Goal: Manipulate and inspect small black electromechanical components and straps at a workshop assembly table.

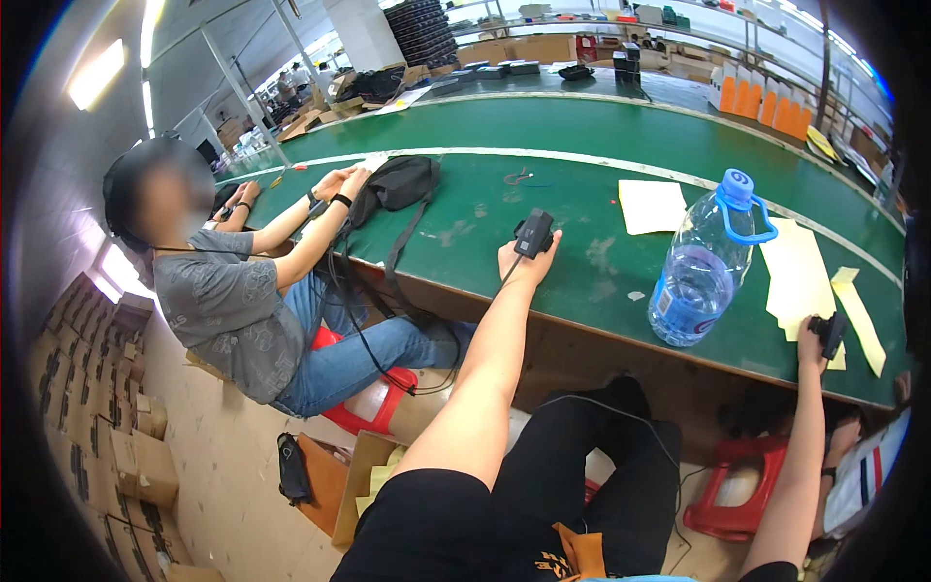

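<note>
My left hand (529, 268) rests at the green table's near edge. A small black boxy device (533, 234) sits over the hand, and a thin cable runs from it down along the forearm. The device hides most of the fingers. At the far right, my right hand (811, 347) is at the table edge beside pale yellow paper (793, 272), with a similar black device (830, 335) at it. Its fingers are too small and covered to read. Between the hands stands a large clear plastic water bottle (693, 281), partly filled, with a blue cap and handle.
A person (233, 301) in a grey shirt sits at my left, hands by a black bag (393, 184). Another yellow sheet (652, 207) lies behind the bottle. A red stool (737, 495) stands below the table at right. Stacked cartons (87, 388) line the left floor.
</note>
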The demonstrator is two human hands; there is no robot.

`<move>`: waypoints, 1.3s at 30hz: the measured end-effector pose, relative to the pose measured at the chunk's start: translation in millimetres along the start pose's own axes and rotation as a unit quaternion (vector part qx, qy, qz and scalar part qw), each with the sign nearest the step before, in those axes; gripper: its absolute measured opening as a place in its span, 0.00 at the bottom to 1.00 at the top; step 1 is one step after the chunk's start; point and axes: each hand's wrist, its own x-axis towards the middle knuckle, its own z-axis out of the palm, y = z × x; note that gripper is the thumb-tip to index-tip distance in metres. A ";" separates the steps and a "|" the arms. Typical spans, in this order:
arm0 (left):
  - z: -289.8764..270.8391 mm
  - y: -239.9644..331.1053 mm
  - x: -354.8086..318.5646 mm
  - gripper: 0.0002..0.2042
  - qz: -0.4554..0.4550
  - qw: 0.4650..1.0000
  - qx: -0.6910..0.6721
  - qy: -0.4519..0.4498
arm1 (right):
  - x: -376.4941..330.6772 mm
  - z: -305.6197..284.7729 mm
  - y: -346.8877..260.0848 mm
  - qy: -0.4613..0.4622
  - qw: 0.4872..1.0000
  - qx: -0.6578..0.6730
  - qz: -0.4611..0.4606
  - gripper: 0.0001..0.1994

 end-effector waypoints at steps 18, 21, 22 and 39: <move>4.6 4.6 -2.1 0.21 0.017 1.000 -0.004 0.015 | -29.8 -9.9 -28.1 0.057 0.873 -0.468 -0.128 0.26; 3.3 -1.7 -1.4 0.20 0.011 1.000 0.000 0.018 | -41.1 -2.4 -43.6 0.034 0.890 -0.448 -0.079 0.27; 3.7 -4.6 -0.9 0.20 0.010 1.000 0.001 0.017 | -34.7 1.3 -35.0 0.032 0.890 -0.448 -0.079 0.27; 26.7 10.9 7.0 0.24 -0.008 0.999 0.027 -0.027 | -11.6 12.7 10.2 0.062 0.034 -0.957 -0.280 0.18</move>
